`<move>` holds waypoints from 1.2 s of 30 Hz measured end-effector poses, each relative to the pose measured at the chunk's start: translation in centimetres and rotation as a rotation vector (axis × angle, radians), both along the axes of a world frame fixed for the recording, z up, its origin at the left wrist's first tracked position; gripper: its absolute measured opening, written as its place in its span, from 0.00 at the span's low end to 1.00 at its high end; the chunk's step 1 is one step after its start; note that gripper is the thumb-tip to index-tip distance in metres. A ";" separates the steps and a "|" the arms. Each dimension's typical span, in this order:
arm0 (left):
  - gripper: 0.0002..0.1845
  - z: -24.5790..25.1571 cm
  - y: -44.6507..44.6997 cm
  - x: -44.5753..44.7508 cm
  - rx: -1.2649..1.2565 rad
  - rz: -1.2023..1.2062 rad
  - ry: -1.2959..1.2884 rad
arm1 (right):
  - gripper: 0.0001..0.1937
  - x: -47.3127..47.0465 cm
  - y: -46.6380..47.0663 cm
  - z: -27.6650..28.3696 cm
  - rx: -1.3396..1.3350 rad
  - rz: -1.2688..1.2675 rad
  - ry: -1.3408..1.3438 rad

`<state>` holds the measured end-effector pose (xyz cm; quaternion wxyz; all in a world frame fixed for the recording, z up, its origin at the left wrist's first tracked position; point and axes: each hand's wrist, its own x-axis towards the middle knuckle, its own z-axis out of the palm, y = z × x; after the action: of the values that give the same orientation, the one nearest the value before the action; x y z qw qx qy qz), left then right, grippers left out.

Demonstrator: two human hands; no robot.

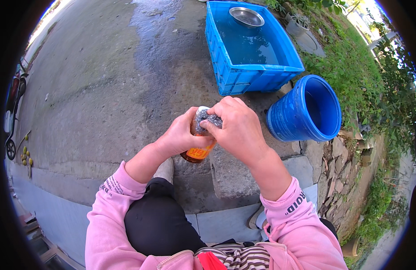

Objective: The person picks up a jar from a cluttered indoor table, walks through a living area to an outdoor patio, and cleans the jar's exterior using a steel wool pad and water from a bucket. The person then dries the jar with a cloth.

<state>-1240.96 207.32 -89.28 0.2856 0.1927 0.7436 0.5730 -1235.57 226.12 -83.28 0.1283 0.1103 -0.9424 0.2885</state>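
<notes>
My left hand [181, 135] is wrapped around a bottle [198, 152] with an orange label and dark contents, held tilted in front of me. A white part shows at its upper end. Between the fingers and thumb of my right hand [233, 126] is a grey metallic scouring pad [208, 118], pressed against the bottle near that end. My fingers partly hide both the bottle and the pad.
Ahead stands a blue plastic crate [241, 79] of water with a metal bowl [247, 17] in it. A blue bucket [287, 116] is at the right, beside plants and broken stones. A stone block [231, 175] lies before me. Round fruits [25, 156] lie far left.
</notes>
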 end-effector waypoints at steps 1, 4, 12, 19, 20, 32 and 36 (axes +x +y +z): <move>0.34 0.3 0.4 0.2 0.031 -0.037 -0.015 | 0.14 -0.4 -0.2 -0.1 0.005 -0.022 -0.057; 0.32 -0.1 0.8 0.6 0.099 -0.162 -0.093 | 0.15 -2.1 -0.5 -0.4 -0.007 -0.063 -0.228; 0.47 -5.6 1.2 1.2 0.152 -0.156 -0.195 | 0.12 -2.2 6.6 -10.3 -0.902 -0.196 -0.775; 0.42 -12.4 2.2 2.5 0.303 -0.222 -0.711 | 0.14 3.1 7.3 -15.1 -0.895 -0.402 -1.045; 0.39 -13.2 2.6 3.5 0.259 -0.185 -0.686 | 0.15 3.7 7.3 -15.8 -0.875 -0.441 -1.064; 0.33 -12.3 2.7 5.4 -0.447 -0.271 0.116 | 0.16 6.0 6.2 -18.6 -0.837 -0.632 -0.916; 0.37 -14.3 1.5 4.9 -0.367 -0.195 -0.041 | 0.15 6.1 5.2 -19.2 -0.836 -0.622 -0.835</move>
<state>-1236.10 208.86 -103.61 0.3849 0.1970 0.8074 0.4015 -1229.50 231.30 -102.47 -0.1379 -0.3467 -0.7096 0.5977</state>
